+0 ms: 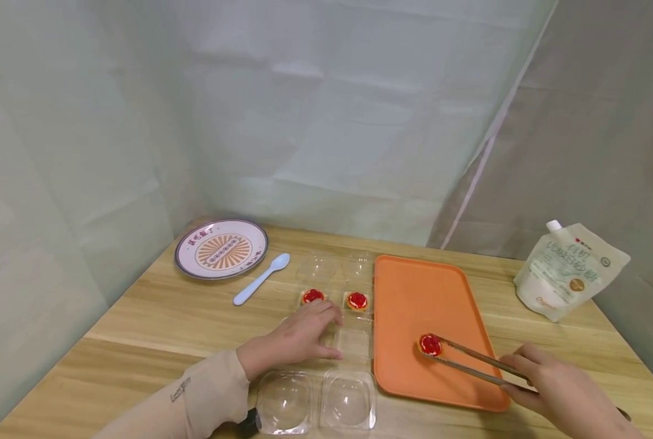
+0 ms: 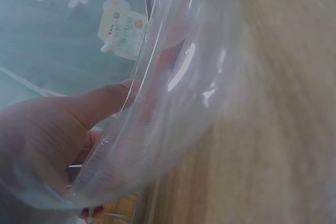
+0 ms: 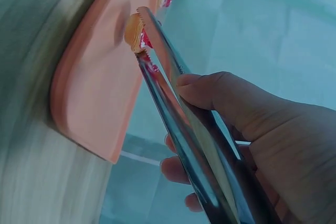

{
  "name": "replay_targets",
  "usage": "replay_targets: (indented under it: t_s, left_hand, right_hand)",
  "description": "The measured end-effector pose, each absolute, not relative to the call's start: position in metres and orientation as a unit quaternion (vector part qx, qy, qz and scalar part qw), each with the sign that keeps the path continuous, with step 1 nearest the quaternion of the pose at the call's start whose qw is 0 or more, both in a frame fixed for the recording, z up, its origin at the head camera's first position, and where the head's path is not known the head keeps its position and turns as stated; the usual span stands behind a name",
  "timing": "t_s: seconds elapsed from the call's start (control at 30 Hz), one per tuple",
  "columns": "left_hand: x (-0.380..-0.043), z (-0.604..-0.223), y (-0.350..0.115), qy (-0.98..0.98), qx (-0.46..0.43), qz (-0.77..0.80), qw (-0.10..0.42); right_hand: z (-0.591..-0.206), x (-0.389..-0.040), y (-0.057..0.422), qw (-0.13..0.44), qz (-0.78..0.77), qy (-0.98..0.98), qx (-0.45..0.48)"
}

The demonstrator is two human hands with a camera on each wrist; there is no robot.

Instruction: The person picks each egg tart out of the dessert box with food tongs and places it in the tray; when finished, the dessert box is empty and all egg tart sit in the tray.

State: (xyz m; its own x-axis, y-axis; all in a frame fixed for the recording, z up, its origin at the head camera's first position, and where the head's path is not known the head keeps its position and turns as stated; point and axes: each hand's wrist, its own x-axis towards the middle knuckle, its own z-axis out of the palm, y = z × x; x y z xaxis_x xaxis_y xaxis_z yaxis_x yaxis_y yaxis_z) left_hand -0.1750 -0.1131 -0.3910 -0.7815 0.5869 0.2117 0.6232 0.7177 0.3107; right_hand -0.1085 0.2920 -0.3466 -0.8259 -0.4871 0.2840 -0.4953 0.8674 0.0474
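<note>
My right hand [image 1: 570, 384] grips metal tongs [image 1: 477, 364], whose toothed tips pinch a small tart [image 1: 430, 345] with a red topping. In the right wrist view the tart [image 3: 134, 32] is held just above the orange tray [image 3: 89, 87], over its own shadow. My left hand [image 1: 299, 332] lies over the clear plastic boxes, thumb and fingers apart, by a bare compartment [image 1: 353, 342]. Two similar tarts sit in compartments farther back, one [image 1: 357, 301] fully visible, the other [image 1: 312, 295] partly behind the left hand. A clear domed lid [image 2: 194, 82] covers much of the left wrist view.
Open clear lids [image 1: 348, 399] lie near the front edge, others [image 1: 317, 266] at the back. A patterned plate [image 1: 222, 249] and a light blue spoon [image 1: 261, 279] are at the left. A white spouted pouch [image 1: 570, 271] stands at the right, with curtains behind the table.
</note>
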Motion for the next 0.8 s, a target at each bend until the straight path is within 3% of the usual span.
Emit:
replay_targets:
  t_s: [0.3,0.6,0.8]
  left_hand:
    - [-0.175,-0.388,-0.112,-0.928,-0.324,-0.181,0.047]
    - [-0.174,-0.387,-0.113,-0.926,-0.340,-0.158,0.046]
    - [-0.174,-0.385,-0.118,-0.915,-0.361,-0.157,0.089]
  right_hand:
    - [-0.355,-0.108,0.299,0.121,0.035,-0.955,0.269]
    - [-0.361,-0.103,0.302,0.174,0.045,-0.945,0.274]
    - [-0.357,-0.101,0.303,0.190,0.052,-0.941,0.275]
